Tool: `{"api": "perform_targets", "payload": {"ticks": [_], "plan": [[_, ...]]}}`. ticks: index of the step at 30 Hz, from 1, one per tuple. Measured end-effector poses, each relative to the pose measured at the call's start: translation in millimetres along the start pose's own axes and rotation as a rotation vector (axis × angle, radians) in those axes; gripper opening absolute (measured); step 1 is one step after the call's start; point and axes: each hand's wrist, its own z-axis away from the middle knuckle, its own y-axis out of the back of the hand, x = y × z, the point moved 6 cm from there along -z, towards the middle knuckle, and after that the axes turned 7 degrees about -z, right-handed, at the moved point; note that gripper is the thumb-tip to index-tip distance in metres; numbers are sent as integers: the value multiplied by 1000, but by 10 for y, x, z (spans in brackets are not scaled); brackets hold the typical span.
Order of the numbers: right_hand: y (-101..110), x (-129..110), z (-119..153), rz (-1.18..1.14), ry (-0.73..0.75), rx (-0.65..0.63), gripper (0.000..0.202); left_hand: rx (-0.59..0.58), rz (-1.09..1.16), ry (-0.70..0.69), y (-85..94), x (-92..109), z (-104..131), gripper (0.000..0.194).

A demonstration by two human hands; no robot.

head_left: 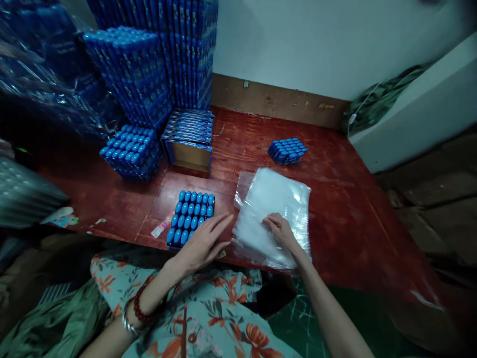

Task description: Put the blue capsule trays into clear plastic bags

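My left hand (204,242) is open, its fingers stretched toward the right, just over the lower right corner of a pack of blue oval pieces in rows (189,215). My right hand (278,228) rests on a stack of clear plastic bags (285,194), its fingers bent and pressed together on the top bag. Whether the fingertips pinch the film is hard to make out. The pack of blue pieces lies flat near the table's front edge, left of the bags.
Behind stand an open blue box (190,156), a stack of blue packs (134,151) and tall blue piles (190,54). A smaller blue stack (287,150) sits beyond the bags on the red table (346,214). Clear plastic trays (26,194) are at far left.
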Motion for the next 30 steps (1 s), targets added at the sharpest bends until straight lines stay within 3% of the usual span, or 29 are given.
{"api": "perform_targets", "payload": {"ticks": [3,6,9,13,16,19,22,26,30], "plan": [[127,-119,-93,-17,27,-88,37,-119,-218,-8,-136,4,-169,100],[227,-309,-158,-2,55,-196,34,-194,-374,-62,-311,96,-418,113],[287,-501,-194,22,92,-284,35,-130,-461,-138,-399,241,-689,97],[357,-682,-199,116,148,-393,34,14,-490,-188,-315,357,-982,55],[528,-804,-191,145,87,-384,36,-29,-472,-326,-269,428,-1125,18],[698,-1040,-173,130,50,-299,46,-128,-393,-319,-283,379,-1251,20],[597,-1311,-172,335,131,-255,60,-208,-197,-191,-322,252,-1346,17],[250,-1407,-299,590,102,-173,24,-216,-9,-75,-226,110,-1326,13],[105,-1480,-383,439,152,-145,19,-222,-11,-7,59,-24,-1087,15]]}}
